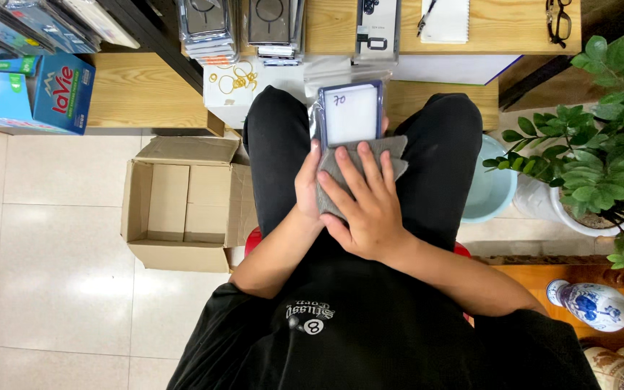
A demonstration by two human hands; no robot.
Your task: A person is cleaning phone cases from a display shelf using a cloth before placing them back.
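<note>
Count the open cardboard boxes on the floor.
1: an open cardboard box on the tiled floor, beside the person's left knee. Others may be hidden.

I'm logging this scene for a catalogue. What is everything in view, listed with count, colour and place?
packaged phone case: one, clear with white card, above the lap
cloth: one, grey, pressed on the package
cardboard box: one, brown, open, on the floor at left
blue cartons: two, shelf at top left
stacks of packaged cases: several, on the desk
rubber bands: several, yellow
notebook: one, white
glasses: one, black
plant: one, green, white pot
basin: one, pale blue
vase: one, blue-white
left hand: holds package
right hand: on cloth
</note>
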